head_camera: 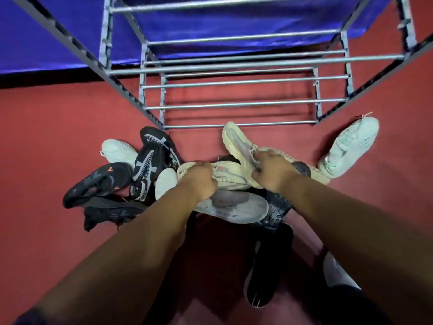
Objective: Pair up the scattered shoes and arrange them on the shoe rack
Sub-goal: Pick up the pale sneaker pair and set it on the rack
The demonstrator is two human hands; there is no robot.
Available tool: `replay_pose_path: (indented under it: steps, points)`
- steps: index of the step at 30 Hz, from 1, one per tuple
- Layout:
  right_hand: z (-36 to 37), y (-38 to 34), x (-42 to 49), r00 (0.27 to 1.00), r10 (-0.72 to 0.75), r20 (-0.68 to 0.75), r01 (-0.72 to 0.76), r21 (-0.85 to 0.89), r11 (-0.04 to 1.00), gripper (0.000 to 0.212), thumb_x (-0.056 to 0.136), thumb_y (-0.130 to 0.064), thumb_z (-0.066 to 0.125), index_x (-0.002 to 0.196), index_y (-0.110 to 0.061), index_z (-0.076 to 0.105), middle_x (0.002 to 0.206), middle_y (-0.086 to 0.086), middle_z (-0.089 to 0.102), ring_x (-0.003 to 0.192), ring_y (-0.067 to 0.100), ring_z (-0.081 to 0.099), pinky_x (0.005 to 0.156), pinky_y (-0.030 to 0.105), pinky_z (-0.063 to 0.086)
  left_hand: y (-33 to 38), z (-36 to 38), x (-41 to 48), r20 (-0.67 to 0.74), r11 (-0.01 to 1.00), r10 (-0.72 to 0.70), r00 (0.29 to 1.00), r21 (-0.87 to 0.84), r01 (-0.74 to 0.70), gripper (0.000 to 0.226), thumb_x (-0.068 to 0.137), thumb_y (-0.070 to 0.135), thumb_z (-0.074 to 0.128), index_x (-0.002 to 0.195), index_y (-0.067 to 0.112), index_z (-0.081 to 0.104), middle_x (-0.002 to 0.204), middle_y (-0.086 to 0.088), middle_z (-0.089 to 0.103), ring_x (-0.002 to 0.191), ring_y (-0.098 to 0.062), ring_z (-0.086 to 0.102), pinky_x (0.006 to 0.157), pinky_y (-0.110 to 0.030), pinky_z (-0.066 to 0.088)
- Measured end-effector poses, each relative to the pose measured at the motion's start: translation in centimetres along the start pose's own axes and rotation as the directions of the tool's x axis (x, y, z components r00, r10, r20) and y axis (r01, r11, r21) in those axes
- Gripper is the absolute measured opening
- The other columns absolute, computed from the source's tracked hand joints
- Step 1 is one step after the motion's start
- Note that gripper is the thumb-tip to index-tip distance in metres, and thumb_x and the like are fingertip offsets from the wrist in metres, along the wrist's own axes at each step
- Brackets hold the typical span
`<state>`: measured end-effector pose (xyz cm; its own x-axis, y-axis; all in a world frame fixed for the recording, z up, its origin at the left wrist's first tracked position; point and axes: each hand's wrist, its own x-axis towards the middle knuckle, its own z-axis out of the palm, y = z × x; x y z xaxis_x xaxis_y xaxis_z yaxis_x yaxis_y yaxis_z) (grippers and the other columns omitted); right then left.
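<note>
I am at the pairing step: my left hand [201, 181] is closed on one cream knit shoe [230, 175], my right hand [271, 173] is closed on its twin [236, 143] just beyond. Next I judge both must lift onto the shoe rack [234, 104] ahead (all its bars bare). Beneath my hands lies a grey shoe [234, 207], half hidden; left of them black shoes [143, 170] tangle, hard to sort.

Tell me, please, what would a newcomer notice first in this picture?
First the two bare hands at the centre: the left hand and the right hand each grip a cream knit sneaker above a heap of black and white shoes. Behind it, the grey metal shoe rack stands bare on the red floor.
</note>
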<state>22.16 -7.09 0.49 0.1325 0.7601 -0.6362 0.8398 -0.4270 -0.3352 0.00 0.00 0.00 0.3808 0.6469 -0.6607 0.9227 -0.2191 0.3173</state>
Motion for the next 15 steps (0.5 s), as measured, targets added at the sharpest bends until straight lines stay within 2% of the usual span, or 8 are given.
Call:
replay_pose_path:
  steps: [7, 10, 15]
  points:
    - [2.3, 0.6, 0.9, 0.999, 0.004, -0.044, -0.005, -0.017, 1.000, 0.069, 0.087, -0.048, 0.055, 0.148, -0.016, 0.044, 0.131, 0.013, 0.048, 0.124, 0.039, 0.048, 0.105, 0.047, 0.044, -1.3, 2.7, 1.8, -0.061, 1.000, 0.004, 0.998, 0.016, -0.003, 0.040, 0.094, 0.021, 0.059, 0.132, 0.012, 0.056, 0.135, -0.011, 0.050, 0.121, -0.029, 0.055, 0.102, -0.039, 0.047]
    - [3.2, 0.8, 0.7, 0.997, -0.004, -0.074, 0.002, -0.018, 1.000, 0.070, 0.086, -0.052, 0.054, 0.147, -0.019, 0.044, 0.132, 0.011, 0.046, 0.123, 0.038, 0.047, 0.105, 0.049, 0.044, -2.0, 3.6, 1.8, -0.124, 1.000, 0.020, 0.992, 0.017, -0.018, 0.039, 0.092, 0.020, 0.061, 0.129, 0.010, 0.055, 0.130, -0.010, 0.052, 0.120, -0.029, 0.052, 0.099, -0.041, 0.047]
    - [4.0, 1.1, 0.5, 0.994, -0.042, -0.102, 0.042, 0.000, 0.999, 0.070, 0.086, -0.051, 0.064, 0.145, -0.017, 0.045, 0.134, 0.011, 0.043, 0.113, 0.037, 0.057, 0.099, 0.047, 0.051, -2.7, 4.7, 1.1, -0.185, 0.998, 0.052, 0.981, 0.041, -0.045, 0.034, 0.091, 0.016, 0.057, 0.124, 0.009, 0.054, 0.123, -0.009, 0.054, 0.116, -0.030, 0.050, 0.093, -0.040, 0.046]
